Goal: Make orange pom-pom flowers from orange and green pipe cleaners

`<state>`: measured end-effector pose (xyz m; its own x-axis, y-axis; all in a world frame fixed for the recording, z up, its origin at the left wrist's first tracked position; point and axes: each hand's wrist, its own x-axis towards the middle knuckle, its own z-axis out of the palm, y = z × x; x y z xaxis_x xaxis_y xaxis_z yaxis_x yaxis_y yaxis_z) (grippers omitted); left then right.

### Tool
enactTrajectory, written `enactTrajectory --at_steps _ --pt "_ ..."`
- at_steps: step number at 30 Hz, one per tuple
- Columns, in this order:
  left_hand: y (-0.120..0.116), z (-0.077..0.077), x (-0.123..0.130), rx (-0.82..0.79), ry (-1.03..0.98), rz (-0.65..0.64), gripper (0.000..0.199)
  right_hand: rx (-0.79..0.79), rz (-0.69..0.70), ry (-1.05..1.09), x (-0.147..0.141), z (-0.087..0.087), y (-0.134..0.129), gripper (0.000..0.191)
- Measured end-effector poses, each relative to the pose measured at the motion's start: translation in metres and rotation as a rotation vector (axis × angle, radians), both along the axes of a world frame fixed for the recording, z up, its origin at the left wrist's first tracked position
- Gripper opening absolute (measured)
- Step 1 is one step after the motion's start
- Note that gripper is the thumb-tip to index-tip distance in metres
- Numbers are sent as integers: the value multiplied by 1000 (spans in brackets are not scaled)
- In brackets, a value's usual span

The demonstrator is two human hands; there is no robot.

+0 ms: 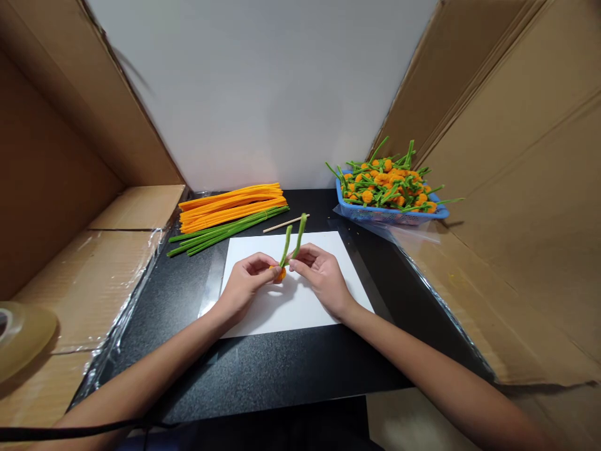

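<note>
Over the white sheet (263, 313), my left hand (248, 279) pinches a small round orange pipe-cleaner piece (280, 275) between thumb and fingers. A green pipe cleaner (300, 237) rises from it, bent so that two ends point up and away from me. My right hand (323, 275) is closed on the right-hand green length, thumb against the fingers, close beside the orange piece. The fingers partly hide where the green and orange join.
Bundles of orange pipe cleaners (230, 210) and green pipe cleaners (225, 233) lie at the back left. A thin wooden stick (284, 224) rests behind the sheet. A blue basket (394, 215) of orange-and-green pieces stands back right. Cardboard walls flank the black table (188, 369); a tape roll (25, 338) sits left.
</note>
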<state>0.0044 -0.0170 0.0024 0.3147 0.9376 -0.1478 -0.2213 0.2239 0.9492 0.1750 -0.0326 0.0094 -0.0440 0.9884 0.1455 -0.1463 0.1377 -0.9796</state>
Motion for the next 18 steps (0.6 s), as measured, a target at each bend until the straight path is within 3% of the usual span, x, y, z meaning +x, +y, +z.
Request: enactTrajectory --at_steps 10,18 --pt "-2 0 3 -51 -43 10 21 -240 61 185 3 4 4 32" --pt "-1 -6 2 -4 -28 50 22 -264 28 206 4 7 4 35"
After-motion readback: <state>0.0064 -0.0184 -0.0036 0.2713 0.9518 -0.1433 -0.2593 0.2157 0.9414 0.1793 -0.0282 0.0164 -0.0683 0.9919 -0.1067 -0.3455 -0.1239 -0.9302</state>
